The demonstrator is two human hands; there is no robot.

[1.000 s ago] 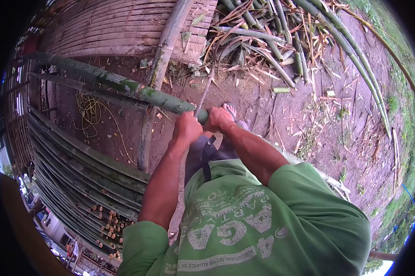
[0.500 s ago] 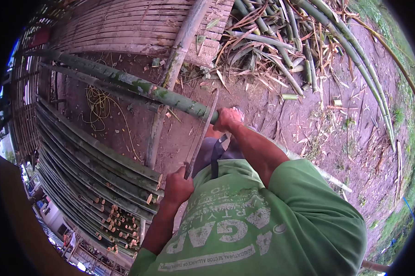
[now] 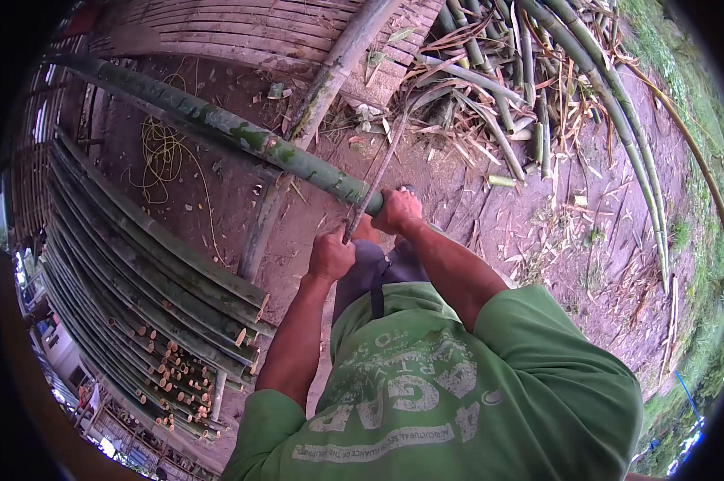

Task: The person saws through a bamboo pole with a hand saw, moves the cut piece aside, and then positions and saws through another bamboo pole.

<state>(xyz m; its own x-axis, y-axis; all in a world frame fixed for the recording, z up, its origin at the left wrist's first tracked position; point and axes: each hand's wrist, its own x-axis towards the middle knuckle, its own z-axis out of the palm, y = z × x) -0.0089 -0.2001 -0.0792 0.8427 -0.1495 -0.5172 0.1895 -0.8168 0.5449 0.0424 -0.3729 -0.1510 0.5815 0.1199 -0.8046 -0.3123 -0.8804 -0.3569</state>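
Observation:
My left hand point(image 3: 332, 256) is closed round the handle end of a long, narrow saw point(image 3: 387, 160). The saw slants up and away, crossing a thick green bamboo pole point(image 3: 245, 138) close to its near end. Just right of the saw, my right hand point(image 3: 399, 211) grips that end of the pole. The pole runs off to the upper left and rests over a bamboo support post point(image 3: 302, 128). Where the saw meets the bamboo, I cannot make out how deep any cut is.
Stacked bamboo poles point(image 3: 157, 264) lie at the left, cut ends towards me. A slatted bamboo platform point(image 3: 241, 36) is at the top. Cut bamboo and dry scraps point(image 3: 498, 72) are heaped at the upper right. Yellow cord point(image 3: 163, 156) lies tangled on the ground.
My left hand has moved up and forward, carrying the saw farther across the pole. My right hand stays on the pole's end. The whole view has shifted slightly.

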